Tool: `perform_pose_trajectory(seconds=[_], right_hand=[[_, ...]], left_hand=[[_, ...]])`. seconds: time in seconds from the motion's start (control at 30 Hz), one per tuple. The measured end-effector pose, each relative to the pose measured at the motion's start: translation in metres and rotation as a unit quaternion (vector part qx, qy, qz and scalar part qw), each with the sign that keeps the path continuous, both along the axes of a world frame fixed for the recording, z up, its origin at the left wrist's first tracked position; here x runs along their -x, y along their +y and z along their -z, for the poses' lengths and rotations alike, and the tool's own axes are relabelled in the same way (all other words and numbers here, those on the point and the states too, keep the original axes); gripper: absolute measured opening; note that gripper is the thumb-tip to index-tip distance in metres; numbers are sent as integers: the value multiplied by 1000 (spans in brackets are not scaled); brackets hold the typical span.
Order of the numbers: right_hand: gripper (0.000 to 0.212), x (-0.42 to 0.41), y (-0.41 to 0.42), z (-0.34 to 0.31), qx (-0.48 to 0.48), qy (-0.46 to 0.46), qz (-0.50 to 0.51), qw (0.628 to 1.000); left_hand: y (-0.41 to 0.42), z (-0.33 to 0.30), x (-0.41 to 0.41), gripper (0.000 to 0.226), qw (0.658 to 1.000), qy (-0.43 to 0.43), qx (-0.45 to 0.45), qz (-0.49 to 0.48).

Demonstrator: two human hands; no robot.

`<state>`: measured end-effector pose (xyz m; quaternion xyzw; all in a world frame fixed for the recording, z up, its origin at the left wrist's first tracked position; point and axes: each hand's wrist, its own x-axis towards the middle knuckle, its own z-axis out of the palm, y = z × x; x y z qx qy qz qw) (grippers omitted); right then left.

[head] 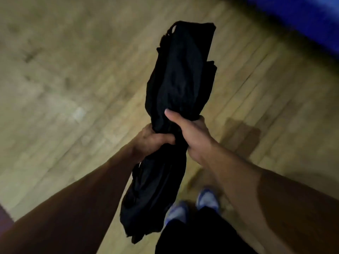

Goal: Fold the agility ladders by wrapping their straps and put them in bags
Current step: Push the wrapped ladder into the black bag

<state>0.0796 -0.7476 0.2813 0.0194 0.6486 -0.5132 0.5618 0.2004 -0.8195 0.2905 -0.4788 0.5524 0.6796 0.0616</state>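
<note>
Above the wooden floor (77,85), a long black bag (181,74) is held lengthwise at its middle, one end pointing away from the person and the other hanging toward the blue-and-white shoes (192,204) below it. A blue mat (308,17) lies beyond the bag's far end. The right hand (190,132) grips the bag, thumb laid along it; the left hand (152,140) clutches it just beside, fingers curled round the cloth.
</note>
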Motion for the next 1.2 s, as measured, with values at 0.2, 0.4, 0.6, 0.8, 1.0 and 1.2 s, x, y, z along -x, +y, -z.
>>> perform_pose_trajectory(seconds=[0.2,0.4,0.6,0.8,1.0,1.2], right_hand=[[81,133,-88,-330,124,115,57,984],[88,238,-105,-645,250,218,125,935],[80,329,-63,-861,369,301,201,856],[19,429,-26,-1009,489,362,213,764],[21,514,-28,-1089,282,641,243,671],[9,574,-32,-1105,223,578,219,754]], left_hand=[[-94,-326,138,51,983,124,131,36],[-124,-630,252,52,901,293,290,136],[-89,-841,359,51,798,415,404,165],[-69,-986,472,41,751,534,376,98],[-62,-1072,551,35,801,504,301,119],[-90,-1106,640,36,790,498,284,219]])
